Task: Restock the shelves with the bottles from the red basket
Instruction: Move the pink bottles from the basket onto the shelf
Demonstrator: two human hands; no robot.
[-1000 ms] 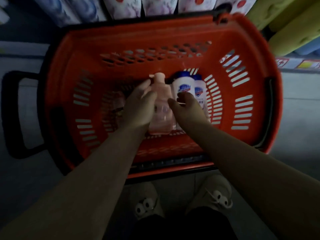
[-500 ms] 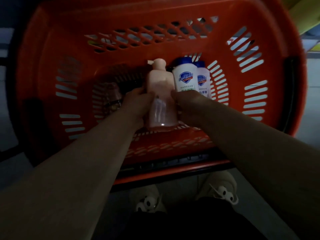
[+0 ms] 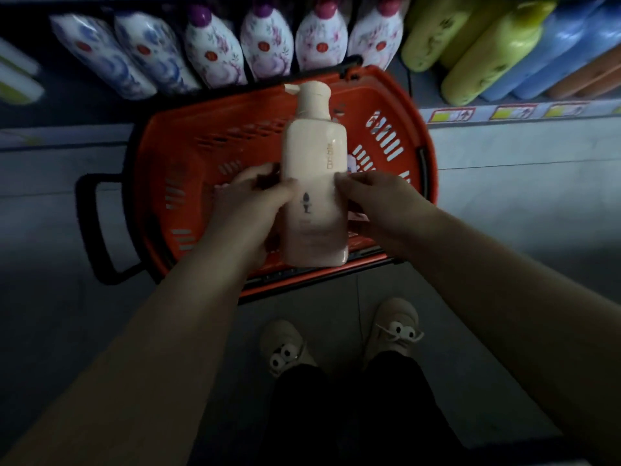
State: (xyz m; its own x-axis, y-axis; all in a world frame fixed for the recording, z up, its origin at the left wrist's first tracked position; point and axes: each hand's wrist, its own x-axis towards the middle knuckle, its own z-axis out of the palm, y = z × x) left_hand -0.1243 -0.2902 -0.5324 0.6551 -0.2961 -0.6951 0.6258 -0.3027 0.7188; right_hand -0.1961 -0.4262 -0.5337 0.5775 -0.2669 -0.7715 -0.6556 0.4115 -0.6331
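Observation:
A tall pale pink pump bottle [image 3: 314,153] is held upright above the red basket [image 3: 188,156], which stands on the floor. My left hand [image 3: 245,206] grips its left side, fingers curled round it. My right hand [image 3: 379,203] grips its right side with the thumb on the front. The bottle and both hands hide most of the basket's inside; only a sliver of a white bottle [image 3: 352,163] shows past the pink bottle's right edge.
The bottom shelf behind the basket carries white floral bottles with purple caps [image 3: 265,42], blue-patterned ones [image 3: 127,58] to the left, and yellow-green [image 3: 487,52] and blue bottles [image 3: 571,45] to the right. The basket's black handle [image 3: 97,230] sticks out left. My shoes [image 3: 393,327] stand below.
Both hands have lifted the pink bottle up out of the basket. The view has pulled back and tilted up, bringing the shelf's bottles into sight.

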